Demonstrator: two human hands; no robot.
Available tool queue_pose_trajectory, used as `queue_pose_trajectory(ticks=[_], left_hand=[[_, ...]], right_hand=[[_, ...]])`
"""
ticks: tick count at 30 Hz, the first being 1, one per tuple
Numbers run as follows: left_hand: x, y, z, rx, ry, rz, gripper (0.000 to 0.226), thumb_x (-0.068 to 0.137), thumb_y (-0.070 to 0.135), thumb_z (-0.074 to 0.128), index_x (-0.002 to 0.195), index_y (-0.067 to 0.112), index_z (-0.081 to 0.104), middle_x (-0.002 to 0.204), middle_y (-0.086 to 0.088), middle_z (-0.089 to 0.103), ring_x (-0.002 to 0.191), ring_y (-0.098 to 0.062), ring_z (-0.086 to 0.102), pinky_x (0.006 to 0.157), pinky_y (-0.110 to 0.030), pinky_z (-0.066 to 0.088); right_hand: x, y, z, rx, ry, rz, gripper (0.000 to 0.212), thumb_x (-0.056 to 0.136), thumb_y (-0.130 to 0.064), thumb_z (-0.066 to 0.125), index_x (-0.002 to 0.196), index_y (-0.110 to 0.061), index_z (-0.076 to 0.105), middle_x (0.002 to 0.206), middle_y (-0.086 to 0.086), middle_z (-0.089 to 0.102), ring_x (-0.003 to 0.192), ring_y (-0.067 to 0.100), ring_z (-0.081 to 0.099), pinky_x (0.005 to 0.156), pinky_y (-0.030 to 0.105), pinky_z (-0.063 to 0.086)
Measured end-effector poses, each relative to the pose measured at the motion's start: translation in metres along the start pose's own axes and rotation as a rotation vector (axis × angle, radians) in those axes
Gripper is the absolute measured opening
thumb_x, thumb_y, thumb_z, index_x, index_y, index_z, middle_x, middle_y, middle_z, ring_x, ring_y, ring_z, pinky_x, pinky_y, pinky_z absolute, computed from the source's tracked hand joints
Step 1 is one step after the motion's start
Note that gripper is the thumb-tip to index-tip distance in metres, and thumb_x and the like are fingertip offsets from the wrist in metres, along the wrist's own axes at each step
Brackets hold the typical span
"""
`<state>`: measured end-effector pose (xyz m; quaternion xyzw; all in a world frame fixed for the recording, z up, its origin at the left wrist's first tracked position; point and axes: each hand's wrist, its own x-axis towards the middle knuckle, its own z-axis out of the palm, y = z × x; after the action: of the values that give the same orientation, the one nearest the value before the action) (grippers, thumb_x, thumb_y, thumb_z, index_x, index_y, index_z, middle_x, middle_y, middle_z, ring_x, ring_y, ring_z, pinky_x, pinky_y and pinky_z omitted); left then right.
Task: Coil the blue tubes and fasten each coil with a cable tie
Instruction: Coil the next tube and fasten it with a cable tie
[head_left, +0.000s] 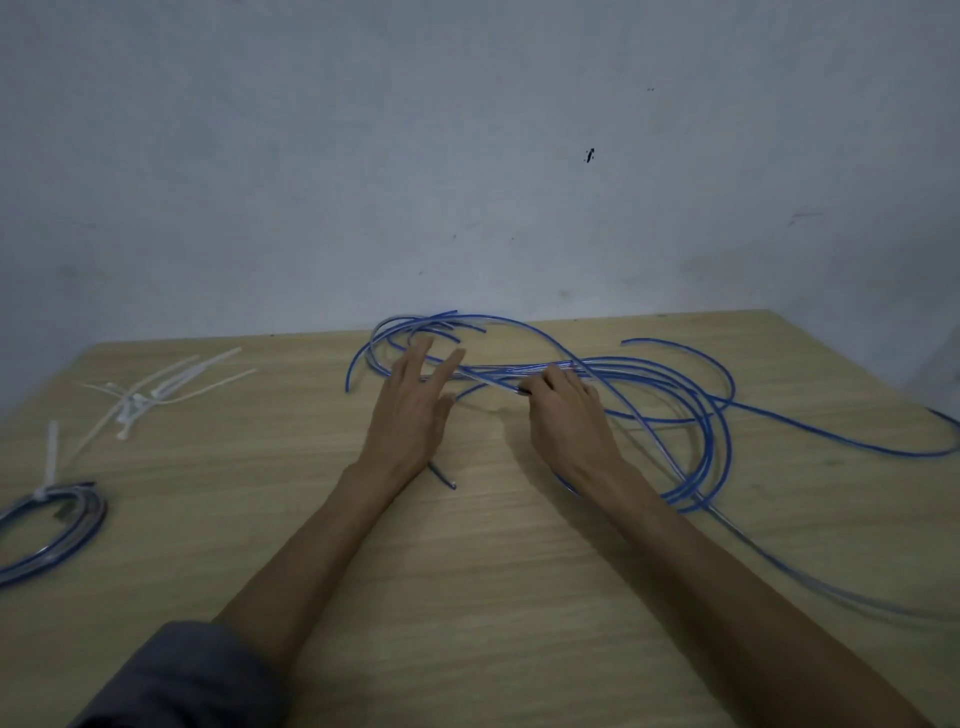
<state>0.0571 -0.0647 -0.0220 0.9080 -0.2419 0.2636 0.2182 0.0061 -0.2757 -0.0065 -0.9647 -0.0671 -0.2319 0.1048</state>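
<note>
Loose blue tubes (649, 395) lie tangled on the wooden worktop (493, 597), close to the wall (467, 156). Left hand (413, 415) flat, fingers straight and spread, tips on the tangle's left loops. Right hand (563, 410) curled, pinching a bundle of strands mid-tangle. One short tube end (441, 475) shows just nearer than the left hand. Well left of the tangle: a finished coil (47, 530) bound with a white tie, and loose white cable ties (156, 387) beyond it.
</note>
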Motion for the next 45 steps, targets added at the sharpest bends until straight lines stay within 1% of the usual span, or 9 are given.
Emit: queue_pose_trajectory(ticks=[5, 13, 16, 21, 27, 31, 36, 41, 45], left_hand=[[0.004, 0.001, 0.021, -0.13, -0.06, -0.04, 0.028, 0.099, 0.015, 0.058, 0.124, 0.015, 0.07, 0.141, -0.018, 0.055, 0.13, -0.036, 0.05, 0.108, -0.043, 0.042], [0.002, -0.003, 0.018, -0.183, -0.103, -0.11, 0.031, 0.099, 0.019, 0.059, 0.128, 0.016, 0.066, 0.139, -0.008, 0.056, 0.13, -0.026, 0.049, 0.105, -0.039, 0.043], [0.002, -0.002, 0.014, -0.188, -0.114, -0.096, 0.034, 0.098, 0.019, 0.06, 0.132, 0.015, 0.063, 0.138, -0.007, 0.055, 0.13, -0.026, 0.049, 0.104, -0.037, 0.042], [0.021, 0.009, -0.01, -0.238, -0.017, 0.0, 0.045, 0.098, 0.015, 0.059, 0.143, 0.017, 0.051, 0.147, -0.007, 0.046, 0.136, -0.024, 0.045, 0.11, -0.039, 0.041], [0.082, 0.06, -0.042, -0.251, -0.036, 0.077, 0.07, 0.097, -0.008, 0.045, 0.156, 0.027, 0.031, 0.164, -0.008, 0.024, 0.147, -0.03, 0.024, 0.111, -0.04, 0.031], [0.108, 0.062, -0.051, -0.181, -0.011, 0.177, 0.031, 0.099, 0.009, 0.046, 0.123, 0.014, 0.066, 0.14, -0.011, 0.056, 0.134, -0.036, 0.043, 0.105, -0.051, 0.041], [0.117, 0.044, -0.077, 0.096, -0.116, 0.24, 0.025, 0.104, 0.017, 0.046, 0.112, 0.013, 0.07, 0.105, -0.01, 0.071, 0.1, -0.034, 0.06, 0.084, -0.044, 0.045], [0.111, 0.005, -0.099, 0.277, -0.016, 0.272, 0.02, 0.101, 0.024, 0.055, 0.103, 0.013, 0.072, 0.095, -0.008, 0.072, 0.092, -0.034, 0.062, 0.08, -0.041, 0.04], [0.099, -0.025, -0.108, 0.384, 0.022, 0.258, 0.011, 0.096, 0.015, 0.062, 0.093, 0.01, 0.071, 0.089, -0.01, 0.072, 0.088, -0.035, 0.062, 0.079, -0.041, 0.039]], right_hand=[[0.005, 0.013, -0.003, 0.052, -0.093, 0.077, 0.032, 0.098, -0.021, 0.051, 0.125, -0.014, 0.067, 0.12, 0.004, 0.066, 0.114, 0.025, 0.058, 0.094, 0.042, 0.047], [0.02, 0.046, -0.005, -0.296, -0.188, 0.436, 0.031, 0.098, -0.008, 0.047, 0.127, -0.008, 0.056, 0.132, 0.015, 0.056, 0.127, 0.035, 0.048, 0.108, 0.057, 0.036], [0.021, 0.046, -0.005, -0.282, -0.105, 0.38, 0.026, 0.095, 0.001, 0.047, 0.116, -0.006, 0.06, 0.121, 0.014, 0.062, 0.117, 0.034, 0.055, 0.103, 0.054, 0.042], [0.018, 0.028, -0.022, -0.061, 0.152, 0.212, 0.028, 0.097, 0.001, 0.047, 0.121, -0.005, 0.06, 0.111, 0.012, 0.059, 0.071, 0.029, 0.058, 0.056, 0.036, 0.04], [0.024, -0.01, -0.067, 0.244, 0.378, -0.064, 0.023, 0.101, -0.012, 0.05, 0.12, -0.008, 0.063, 0.103, 0.004, 0.061, 0.071, 0.022, 0.057, 0.063, 0.037, 0.048], [0.024, -0.024, -0.089, 0.406, 0.436, -0.114, 0.019, 0.098, -0.01, 0.056, 0.113, -0.009, 0.066, 0.094, -0.004, 0.06, 0.064, 0.01, 0.049, 0.065, 0.025, 0.043], [0.017, -0.019, -0.09, 0.67, 0.299, 0.039, 0.021, 0.098, -0.013, 0.063, 0.117, -0.012, 0.071, 0.079, -0.012, 0.066, 0.058, 0.007, 0.066, 0.064, 0.027, 0.055], [0.01, -0.012, -0.088, 0.564, 0.404, 0.004, 0.022, 0.095, -0.009, 0.065, 0.115, -0.011, 0.075, 0.099, -0.002, 0.076, 0.067, 0.012, 0.072, 0.071, 0.04, 0.06], [0.004, -0.017, -0.087, 0.388, 0.522, -0.09, 0.022, 0.095, -0.005, 0.063, 0.113, -0.008, 0.075, 0.089, 0.006, 0.075, 0.069, 0.023, 0.07, 0.065, 0.042, 0.057]])
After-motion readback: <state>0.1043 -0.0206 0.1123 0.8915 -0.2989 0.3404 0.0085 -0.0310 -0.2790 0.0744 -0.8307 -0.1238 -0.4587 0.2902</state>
